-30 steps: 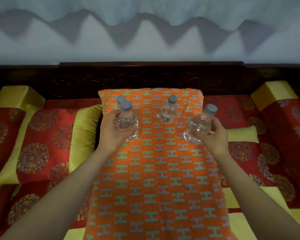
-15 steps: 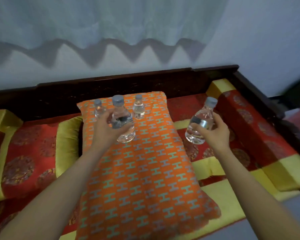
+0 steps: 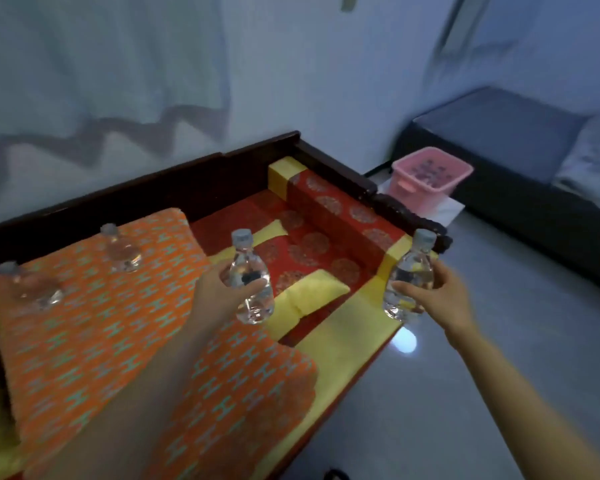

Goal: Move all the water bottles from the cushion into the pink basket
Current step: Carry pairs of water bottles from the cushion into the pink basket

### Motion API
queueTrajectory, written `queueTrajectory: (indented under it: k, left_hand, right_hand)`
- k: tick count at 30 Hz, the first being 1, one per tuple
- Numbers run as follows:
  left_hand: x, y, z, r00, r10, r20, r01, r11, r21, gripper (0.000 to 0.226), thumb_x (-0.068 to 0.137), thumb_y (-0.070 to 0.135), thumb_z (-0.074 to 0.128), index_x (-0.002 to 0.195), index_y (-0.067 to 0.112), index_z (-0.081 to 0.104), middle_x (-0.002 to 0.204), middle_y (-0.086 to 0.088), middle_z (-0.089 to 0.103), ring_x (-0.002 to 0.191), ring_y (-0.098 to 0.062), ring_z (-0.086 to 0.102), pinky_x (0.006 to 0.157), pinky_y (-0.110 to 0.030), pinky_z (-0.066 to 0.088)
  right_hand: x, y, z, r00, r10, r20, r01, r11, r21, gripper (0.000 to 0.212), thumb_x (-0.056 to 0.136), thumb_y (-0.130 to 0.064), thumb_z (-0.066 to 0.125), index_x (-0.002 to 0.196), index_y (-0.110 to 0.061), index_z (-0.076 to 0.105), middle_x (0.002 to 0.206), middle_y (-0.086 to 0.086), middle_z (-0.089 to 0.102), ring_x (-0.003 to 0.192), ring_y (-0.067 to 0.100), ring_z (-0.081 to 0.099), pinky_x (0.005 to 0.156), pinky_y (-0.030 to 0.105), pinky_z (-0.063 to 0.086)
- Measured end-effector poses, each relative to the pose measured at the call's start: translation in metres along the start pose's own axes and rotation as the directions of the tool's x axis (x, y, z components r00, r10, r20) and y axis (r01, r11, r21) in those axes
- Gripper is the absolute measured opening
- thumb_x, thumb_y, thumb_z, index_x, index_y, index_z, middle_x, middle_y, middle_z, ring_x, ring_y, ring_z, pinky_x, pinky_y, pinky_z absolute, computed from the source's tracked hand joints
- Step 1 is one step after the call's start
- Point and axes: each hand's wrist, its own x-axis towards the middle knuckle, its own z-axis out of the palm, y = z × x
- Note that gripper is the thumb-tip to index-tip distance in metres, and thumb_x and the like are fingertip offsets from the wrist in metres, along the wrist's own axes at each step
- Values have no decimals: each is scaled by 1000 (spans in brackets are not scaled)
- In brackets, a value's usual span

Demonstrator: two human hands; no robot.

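My left hand point(image 3: 219, 294) grips a clear water bottle with a grey cap point(image 3: 248, 271), held upright over the right edge of the orange patterned cushion point(image 3: 125, 341). My right hand point(image 3: 437, 299) grips a second bottle point(image 3: 411, 271) upright past the bench's right end, above the floor. Two more bottles stand on the cushion's far part: one at the left point(image 3: 32, 285), one further back point(image 3: 120, 249). The pink basket point(image 3: 430, 174) sits on a white surface beyond the bench's right end, far right of both hands.
The dark wooden bench point(image 3: 406, 216) carries red and yellow cushions, with a red bolster point(image 3: 347, 216) along its right end. A grey floor point(image 3: 499, 341) spreads to the right. A dark sofa point(image 3: 516, 140) stands behind the basket. A pale curtain hangs behind the bench.
The view has swung right, bringing the pink basket and the sofa into sight. Both hands have carried their bottles rightward, off the middle of the cushion; the right one is now past the bench end.
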Motion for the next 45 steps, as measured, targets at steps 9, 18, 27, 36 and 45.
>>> queueTrajectory:
  k: [9, 18, 27, 36, 45]
  left_hand:
    - [13, 56, 175, 978, -71, 196, 71, 997, 7, 62, 54, 44, 89, 109, 23, 66, 99, 6, 72, 89, -12, 68, 81, -39, 55]
    - [45, 122, 339, 985, -55, 165, 59, 998, -23, 39, 66, 27, 86, 98, 25, 63, 93, 10, 66, 88, -11, 63, 81, -35, 51]
    - [118, 163, 453, 978, -45, 205, 36, 998, 47, 53, 47, 49, 87, 92, 34, 63, 97, -1, 72, 94, -21, 68, 88, -47, 54]
    - [236, 189, 590, 980, -43, 193, 36, 998, 41, 76, 58, 38, 88, 124, 14, 59, 113, -7, 65, 104, -24, 61, 89, -42, 52]
    - [336, 216, 694, 992, -59, 115, 51, 996, 75, 71, 60, 33, 88, 121, 12, 60, 114, -5, 65, 107, -22, 60, 94, -39, 49]
  right_hand:
    - [22, 93, -186, 971, 119, -208, -123, 992, -7, 50, 62, -12, 87, 104, -24, 62, 92, 0, 68, 79, 15, 62, 66, 27, 47]
    - [109, 159, -340, 942, 132, -309, -147, 989, -24, 46, 58, -17, 89, 97, -27, 66, 90, -2, 71, 80, 17, 66, 79, 38, 54]
    - [202, 195, -401, 928, 155, -339, -158, 987, 21, 60, 55, -23, 90, 109, -24, 65, 98, 0, 71, 86, 18, 68, 77, 33, 55]
    - [355, 211, -445, 939, 139, -314, -141, 990, 17, 60, 60, -18, 89, 112, -23, 60, 99, -5, 68, 82, 7, 62, 68, 21, 46]
    - [511, 224, -485, 953, 147, -265, -146, 989, 24, 57, 61, -15, 88, 110, -24, 59, 96, -5, 66, 78, 6, 59, 67, 22, 46]
